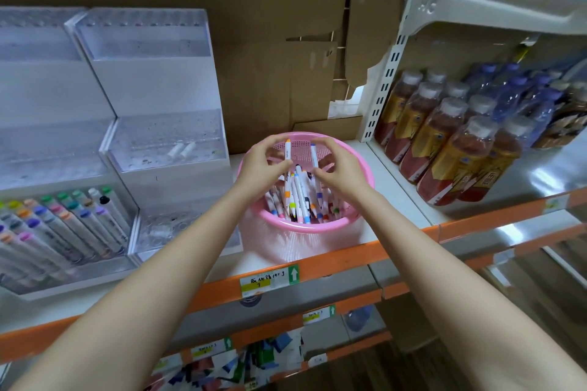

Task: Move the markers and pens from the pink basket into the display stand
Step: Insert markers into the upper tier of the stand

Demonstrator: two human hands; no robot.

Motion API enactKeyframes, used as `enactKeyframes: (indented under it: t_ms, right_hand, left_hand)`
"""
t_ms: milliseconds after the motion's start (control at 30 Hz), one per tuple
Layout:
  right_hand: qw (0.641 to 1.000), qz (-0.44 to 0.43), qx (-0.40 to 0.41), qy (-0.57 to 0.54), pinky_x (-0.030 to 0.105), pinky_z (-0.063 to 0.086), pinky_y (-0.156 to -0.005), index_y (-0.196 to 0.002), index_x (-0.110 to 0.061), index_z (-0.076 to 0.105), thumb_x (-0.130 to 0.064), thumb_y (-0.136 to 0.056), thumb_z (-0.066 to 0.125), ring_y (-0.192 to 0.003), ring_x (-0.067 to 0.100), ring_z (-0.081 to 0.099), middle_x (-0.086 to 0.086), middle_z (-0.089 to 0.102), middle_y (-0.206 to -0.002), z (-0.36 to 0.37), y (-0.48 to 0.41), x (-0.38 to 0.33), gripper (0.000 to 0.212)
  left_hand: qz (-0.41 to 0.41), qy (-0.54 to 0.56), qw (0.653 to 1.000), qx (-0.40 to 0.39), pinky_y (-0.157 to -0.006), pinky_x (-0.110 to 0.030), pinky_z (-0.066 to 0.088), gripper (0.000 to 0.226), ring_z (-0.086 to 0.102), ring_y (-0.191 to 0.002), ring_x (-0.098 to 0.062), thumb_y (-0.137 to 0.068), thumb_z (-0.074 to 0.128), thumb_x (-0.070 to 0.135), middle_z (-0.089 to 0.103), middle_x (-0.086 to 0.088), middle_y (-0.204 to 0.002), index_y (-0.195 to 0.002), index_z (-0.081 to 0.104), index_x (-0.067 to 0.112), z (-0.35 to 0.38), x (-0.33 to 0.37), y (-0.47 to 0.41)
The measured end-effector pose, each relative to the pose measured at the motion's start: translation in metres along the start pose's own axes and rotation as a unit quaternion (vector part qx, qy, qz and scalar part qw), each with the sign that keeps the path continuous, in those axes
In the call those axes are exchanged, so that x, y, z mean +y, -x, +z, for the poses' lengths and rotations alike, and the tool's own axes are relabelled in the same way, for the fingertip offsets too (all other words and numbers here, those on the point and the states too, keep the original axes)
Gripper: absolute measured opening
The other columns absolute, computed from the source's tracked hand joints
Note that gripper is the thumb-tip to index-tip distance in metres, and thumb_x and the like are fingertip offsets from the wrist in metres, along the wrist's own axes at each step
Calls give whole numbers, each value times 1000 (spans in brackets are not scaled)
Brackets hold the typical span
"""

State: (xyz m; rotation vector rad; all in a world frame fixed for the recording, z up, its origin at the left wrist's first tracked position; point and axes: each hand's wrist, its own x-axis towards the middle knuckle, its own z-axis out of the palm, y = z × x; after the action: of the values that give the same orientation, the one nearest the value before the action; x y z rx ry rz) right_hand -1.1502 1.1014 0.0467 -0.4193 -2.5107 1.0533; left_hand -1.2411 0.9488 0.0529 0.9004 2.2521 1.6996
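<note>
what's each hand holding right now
left hand: pinches an orange-capped marker
right hand: pinches a blue-capped marker

Cardboard-backed shop shelving, orange-edged

Display stand cut off at left edge, shelf label writing unreadable

Dim, soft overhead light; wide-angle bending and blur toward the edges.
</note>
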Motion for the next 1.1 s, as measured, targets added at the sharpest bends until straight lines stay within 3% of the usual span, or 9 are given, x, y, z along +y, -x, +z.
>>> enactKeyframes:
  t_ms: [100,267,367,500,600,733,933,1100]
  right_hand:
    - [999,-24,34,-28,19,53,-63,-129,-26,53,-7,-82,68,-74,9,66,-8,66,-105,-3,4,-8,52]
    - [994,-54,60,-73,35,59,-64,-125,-25,51,-5,-82,66,-75,10,65,-12,63,-105,-7,11,-29,50]
    - [992,-75,72,-69,26,55,-65,-124,-25,50,-6,-83,67,-75,7,64,-16,63,-93,-8,16,-49,49]
    - [988,-106,82,-82,17,49,-59,-124,-22,49,-5,-83,68,-70,7,64,-10,63,-80,0,28,-77,49]
    - [984,-123,96,-86,24,52,-61,-123,-20,48,-4,-82,68,-67,10,64,-1,64,-73,14,36,-98,49]
    - [985,-126,79,-90,36,56,-64,-123,-20,48,-4,-83,69,-66,16,64,3,64,-72,40,46,-127,48]
    - [984,-140,63,-86,42,56,-63,-123,-20,47,-7,-83,69,-63,18,65,4,64,-71,88,60,-170,48]
    - [986,-146,49,-71,36,55,-64,-123,-22,47,-5,-84,68,-64,15,65,5,65,-74,126,71,-202,47]
  left_hand:
    - [11,11,1000,24,-64,-22,57,46,62,-92,-12,-84,68,5,63,4,-107,-125,58,22,-2,5,5]
    - [55,19,998,39,-59,-25,58,44,62,-95,-12,-82,70,4,64,4,-109,-116,59,29,-11,15,19]
    - [80,25,995,51,-59,-30,60,45,63,-95,-12,-81,67,0,64,5,-102,-115,60,29,-21,27,30]
    - [91,48,991,81,-70,-42,60,43,64,-81,-16,-83,67,4,62,-1,-87,-115,60,31,-41,40,45]
    - [93,54,989,97,-74,-46,59,43,64,-79,-19,-82,67,3,60,3,-84,-110,60,35,-61,47,60]
    - [78,55,988,117,-65,-38,60,44,65,-84,-27,-83,65,0,59,1,-89,-110,60,34,-96,47,85]
    - [66,21,990,123,-64,-40,60,40,66,-82,-24,-85,66,3,60,-2,-91,-112,60,31,-155,29,119]
    - [66,-4,988,136,-70,-45,59,41,66,-82,-20,-86,66,4,60,2,-92,-117,60,30,-199,14,142]
